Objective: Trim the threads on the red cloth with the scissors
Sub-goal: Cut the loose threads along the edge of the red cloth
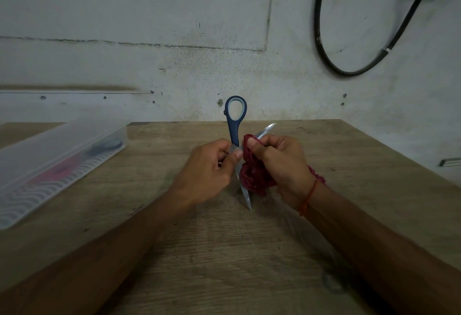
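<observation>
Red cloth [254,172]: bunched in a wad above the middle of the table, gripped in the right hand [282,162], thumb pressed on its top edge.
Scissors [235,125]: just left of the cloth and touching it, blades spread apart.
Scissors axis: near upright, with the blue handle loop toward the wall. One blade tip points down toward the person; the other slants up-right behind the cloth.
Left hand [209,167]: thumb and fingers pinch the scissors near the pivot.
Right wrist: thin red string [309,195] round it.
Table [224,252]: wood-grain top.
Far left: clear plastic box [62,150], contents blurred.
Wall: looped black cable [321,48].
</observation>
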Demonstrator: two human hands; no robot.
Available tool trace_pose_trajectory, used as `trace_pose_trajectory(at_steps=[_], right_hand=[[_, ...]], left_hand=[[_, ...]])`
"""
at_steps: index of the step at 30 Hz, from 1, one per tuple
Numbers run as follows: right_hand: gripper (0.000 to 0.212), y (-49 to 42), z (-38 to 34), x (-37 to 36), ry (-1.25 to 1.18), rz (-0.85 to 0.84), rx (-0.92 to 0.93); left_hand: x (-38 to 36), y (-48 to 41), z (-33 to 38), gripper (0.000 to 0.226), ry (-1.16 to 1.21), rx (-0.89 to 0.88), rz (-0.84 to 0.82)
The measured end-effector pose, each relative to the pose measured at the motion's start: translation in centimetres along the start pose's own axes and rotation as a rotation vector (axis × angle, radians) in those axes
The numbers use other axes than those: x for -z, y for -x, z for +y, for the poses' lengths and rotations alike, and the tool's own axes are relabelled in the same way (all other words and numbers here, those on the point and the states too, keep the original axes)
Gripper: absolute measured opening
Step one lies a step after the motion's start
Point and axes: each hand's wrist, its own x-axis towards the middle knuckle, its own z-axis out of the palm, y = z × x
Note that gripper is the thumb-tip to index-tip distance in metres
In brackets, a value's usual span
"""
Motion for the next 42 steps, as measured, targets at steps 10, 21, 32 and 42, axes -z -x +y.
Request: trace_pose_trajectory(at_steps=[10,21,32,42], right_hand=[[0.020,-0.6,-0.3,0.4,-0.040,0.117,0.005],[0.025,-2.5,0.1,3.0,0.070,0.272,0.125],[0.035,-1.5,1.9,1.0,0.517,0.119,0.606],[0.015,-1.9,1.7,1.2,0.267,0.076,0.446]], left_hand=[[-0.1,0.1,-0.2,0.020,0.017,0.007,-0.005],[0.4,-0.3,-0.5,0.025,-0.012,0.183,0.000],[0.3,-0.4,-1.2,0.026,0.054,0.250,-0.035],[0.4,-0.3,-1.3,0.024,0.038,0.249,-0.062]])
